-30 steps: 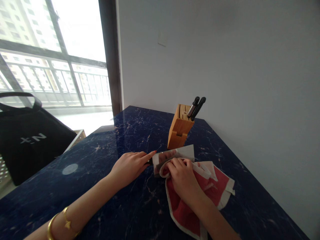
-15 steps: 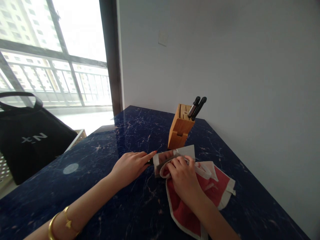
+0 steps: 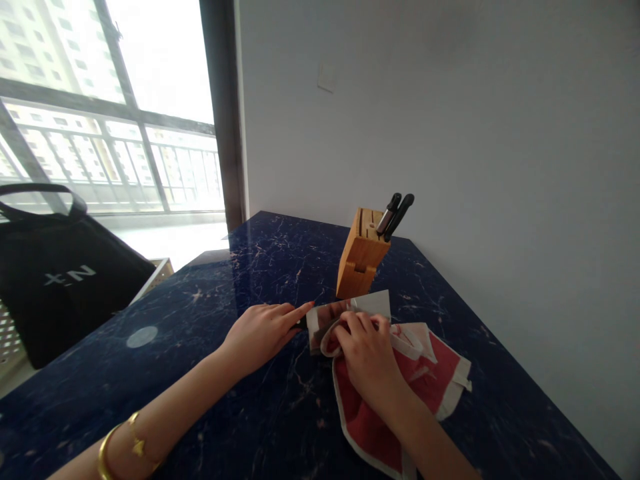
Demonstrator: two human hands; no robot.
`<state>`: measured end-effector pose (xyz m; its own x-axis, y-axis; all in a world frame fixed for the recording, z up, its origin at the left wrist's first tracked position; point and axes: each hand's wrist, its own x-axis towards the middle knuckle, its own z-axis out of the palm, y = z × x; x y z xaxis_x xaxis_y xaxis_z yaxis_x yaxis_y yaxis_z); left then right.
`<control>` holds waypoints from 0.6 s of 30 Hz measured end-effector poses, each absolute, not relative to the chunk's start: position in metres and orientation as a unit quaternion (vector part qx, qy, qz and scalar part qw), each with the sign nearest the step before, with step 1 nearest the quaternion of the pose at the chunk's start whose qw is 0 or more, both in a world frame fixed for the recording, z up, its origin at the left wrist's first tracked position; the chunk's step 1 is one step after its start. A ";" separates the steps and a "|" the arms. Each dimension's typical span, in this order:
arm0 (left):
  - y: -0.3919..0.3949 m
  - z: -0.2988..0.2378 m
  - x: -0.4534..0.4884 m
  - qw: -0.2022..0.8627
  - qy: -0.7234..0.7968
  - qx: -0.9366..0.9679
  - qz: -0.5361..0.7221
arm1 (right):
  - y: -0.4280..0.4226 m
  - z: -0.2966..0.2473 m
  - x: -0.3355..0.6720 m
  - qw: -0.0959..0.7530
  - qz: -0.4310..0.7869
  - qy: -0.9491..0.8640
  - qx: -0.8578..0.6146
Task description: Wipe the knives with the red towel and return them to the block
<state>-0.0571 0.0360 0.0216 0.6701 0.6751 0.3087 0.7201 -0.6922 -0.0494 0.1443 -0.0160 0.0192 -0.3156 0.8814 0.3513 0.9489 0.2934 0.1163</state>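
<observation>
A wide shiny cleaver blade [image 3: 367,305] lies flat on the dark blue marble table [image 3: 240,280]. My left hand [image 3: 260,331] is closed around its handle, which is hidden, with the forefinger stretched toward the blade. My right hand [image 3: 367,357] presses a bunched part of a red cloth with a pale border [image 3: 425,373] onto the blade, fingers curled over the fabric. The rest of the cloth trails toward me on the table.
A wooden knife block [image 3: 361,257] with two black handles [image 3: 395,213] stands just behind the blade. A black bag [image 3: 55,280] sits off the table's left edge by the window. The grey wall runs along the table's right side.
My right hand with the cloth has shifted slightly back and forth along the blade. The left hand has stayed put.
</observation>
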 end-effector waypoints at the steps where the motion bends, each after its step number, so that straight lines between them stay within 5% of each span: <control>1: 0.036 0.022 -0.057 0.084 -0.384 -0.910 -0.134 | -0.016 0.019 0.144 0.110 -0.153 -0.797 -0.574; 18: 0.035 0.022 -0.058 0.083 -0.385 -0.909 -0.137 | -0.016 0.017 0.146 0.117 -0.157 -0.797 -0.572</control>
